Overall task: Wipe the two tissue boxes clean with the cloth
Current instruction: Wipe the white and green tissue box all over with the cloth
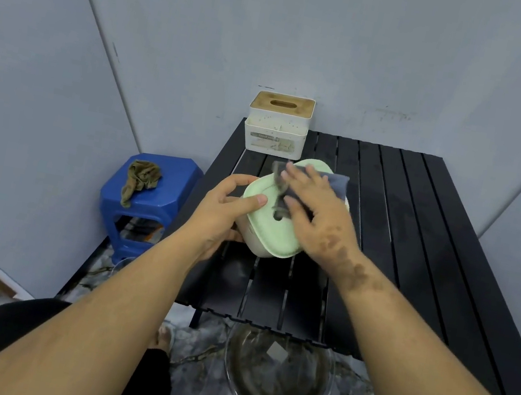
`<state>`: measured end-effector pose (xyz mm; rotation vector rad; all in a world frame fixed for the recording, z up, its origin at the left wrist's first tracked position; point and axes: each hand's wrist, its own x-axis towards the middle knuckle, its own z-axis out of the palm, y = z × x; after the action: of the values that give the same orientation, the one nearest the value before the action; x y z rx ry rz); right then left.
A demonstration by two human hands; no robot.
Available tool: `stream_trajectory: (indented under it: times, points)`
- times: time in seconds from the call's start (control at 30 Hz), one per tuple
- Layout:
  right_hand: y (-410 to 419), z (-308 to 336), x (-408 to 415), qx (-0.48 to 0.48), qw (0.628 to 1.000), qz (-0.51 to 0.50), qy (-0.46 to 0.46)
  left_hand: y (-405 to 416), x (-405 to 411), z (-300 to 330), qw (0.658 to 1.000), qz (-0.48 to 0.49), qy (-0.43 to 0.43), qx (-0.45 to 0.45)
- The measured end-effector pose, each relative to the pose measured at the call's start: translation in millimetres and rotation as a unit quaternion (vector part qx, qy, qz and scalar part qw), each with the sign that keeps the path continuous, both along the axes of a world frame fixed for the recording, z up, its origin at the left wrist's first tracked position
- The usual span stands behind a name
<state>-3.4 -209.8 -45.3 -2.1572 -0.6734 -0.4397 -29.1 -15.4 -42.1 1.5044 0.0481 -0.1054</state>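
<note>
A cream tissue box with a pale green lid (266,233) is tilted toward me on the black slatted table (420,232). My left hand (225,212) grips its left side, thumb on the lid. My right hand (315,214) lies flat with spread fingers on a dark grey cloth (334,184), pressing it onto the green lid. A second tissue box (277,125), white with a wooden slotted lid, stands upright at the table's far left corner, apart from both hands.
A blue plastic stool (147,201) stands left of the table with a crumpled olive rag (141,178) on it. A clear basin of murky water (276,377) sits on the marble floor under the table's near edge. Grey walls close in behind and on both sides.
</note>
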Motion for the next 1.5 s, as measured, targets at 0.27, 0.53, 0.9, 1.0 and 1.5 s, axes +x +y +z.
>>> stream_trajectory:
  times: [0.27, 0.53, 0.9, 1.0, 1.5]
  points:
    - [-6, 28, 5, -0.062, 0.998, -0.029, -0.013, -1, -9, 7, 0.997, -0.032, -0.068, 0.030]
    - [-38, 24, 9, -0.020, 0.993, -0.115, 0.023, -5, -11, 7, 0.990, -0.044, -0.114, 0.077]
    - [-51, 21, 11, 0.032, 0.985, -0.141, 0.092, -5, -15, 9, 0.988, -0.049, -0.111, 0.090]
    - [-28, 29, -9, -0.025, 0.995, -0.088, 0.041, -6, -14, 9, 0.988, -0.043, -0.118, 0.094]
    - [-69, 30, 0, -0.047, 0.993, -0.092, 0.064, -9, -17, 12, 0.986, -0.068, -0.110, 0.110]
